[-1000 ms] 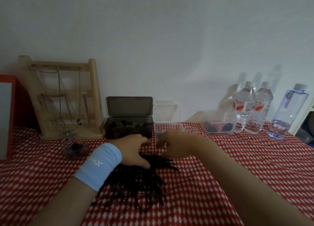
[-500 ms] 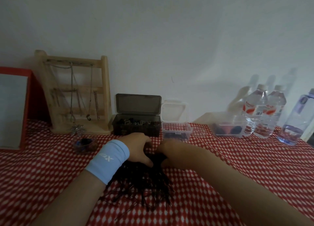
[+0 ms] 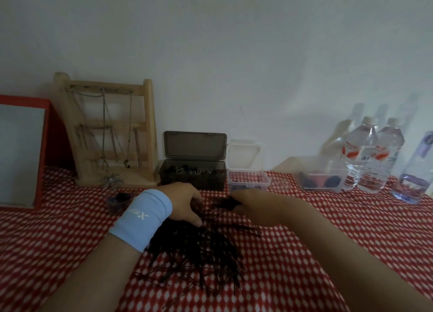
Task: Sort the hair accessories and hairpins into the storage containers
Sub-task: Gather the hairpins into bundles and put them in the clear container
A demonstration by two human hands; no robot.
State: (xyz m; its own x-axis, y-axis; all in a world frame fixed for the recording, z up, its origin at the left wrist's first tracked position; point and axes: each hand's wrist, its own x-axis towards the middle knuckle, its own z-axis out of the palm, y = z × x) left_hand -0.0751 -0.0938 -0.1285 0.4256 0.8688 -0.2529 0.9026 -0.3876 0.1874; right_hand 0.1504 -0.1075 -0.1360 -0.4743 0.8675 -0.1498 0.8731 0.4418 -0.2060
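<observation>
A big heap of black hairpins (image 3: 199, 253) lies on the red-and-white tablecloth in front of me. My left hand (image 3: 185, 203), with a light blue wristband, rests on the heap's far edge, fingers curled into the pins. My right hand (image 3: 255, 208) grips a small bundle of black pins (image 3: 226, 203) just in front of the small clear open container (image 3: 248, 182). An open dark grey box (image 3: 194, 173) with dark clips in it stands to the left of that container. Another clear container (image 3: 323, 179) holding dark round accessories sits further right.
A wooden jewellery rack (image 3: 110, 133) with hanging chains stands at the back left, beside a red-framed mirror (image 3: 22, 152). A small dish (image 3: 118, 200) with dark items sits left of my wrist. Three water bottles (image 3: 375, 154) stand at the back right against the white wall.
Both hands came down from near the containers onto the far edge of the heap. My right hand has closed round a bundle of pins. The camera view shifted slightly left.
</observation>
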